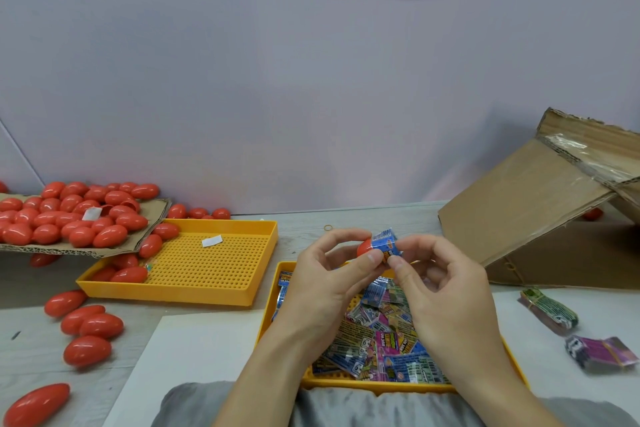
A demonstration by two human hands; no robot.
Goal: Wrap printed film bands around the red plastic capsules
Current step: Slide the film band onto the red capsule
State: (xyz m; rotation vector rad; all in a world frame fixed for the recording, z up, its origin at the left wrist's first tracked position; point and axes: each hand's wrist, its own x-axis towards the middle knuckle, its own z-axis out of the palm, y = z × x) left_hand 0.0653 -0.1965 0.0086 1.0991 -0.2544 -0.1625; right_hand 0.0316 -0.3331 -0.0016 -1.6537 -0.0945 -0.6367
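Centrally, left hand (325, 281) gripping capsule (364, 247), right hand (446, 291) pinching film band (386, 243), above tray (277, 291).

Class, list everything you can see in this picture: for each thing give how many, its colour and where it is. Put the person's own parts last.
held capsule: one, red, between both hands, above the near tray
film band: one, blue printed, partly over the held capsule
loose capsules: many, red, heaped on cardboard at left and scattered on the table
far tray: one, yellow, perforated, centre left, a few capsules in it
near tray: one, yellow, holding a pile of printed bands
band bundles: two, green and purple, right on the table
cardboard box: one, brown, right rear
left hand: fingers grip the capsule
right hand: fingers pinch the band
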